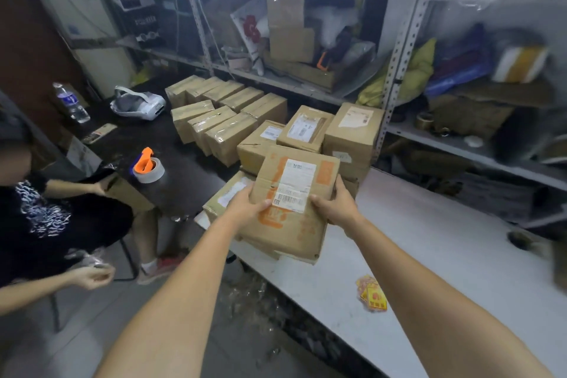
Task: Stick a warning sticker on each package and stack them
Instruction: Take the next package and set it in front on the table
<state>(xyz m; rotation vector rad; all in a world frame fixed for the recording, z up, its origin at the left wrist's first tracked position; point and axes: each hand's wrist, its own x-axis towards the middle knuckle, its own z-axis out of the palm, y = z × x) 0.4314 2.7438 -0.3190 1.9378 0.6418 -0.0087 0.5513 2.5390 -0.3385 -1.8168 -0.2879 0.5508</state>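
left hand (247, 205) and right hand (336, 204) each grip a side of a labelled package (291, 233) over other packages (352, 132) on the white bench (429, 239); yellow stickers (371, 293) lie near right.

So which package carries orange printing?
The package gripped between the left hand and right hand; the other boxes show plain brown cardboard with white labels or clear tape.

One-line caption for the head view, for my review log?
The left hand and right hand grip a labelled cardboard box over other packages on the white table; yellow stickers lie nearby.
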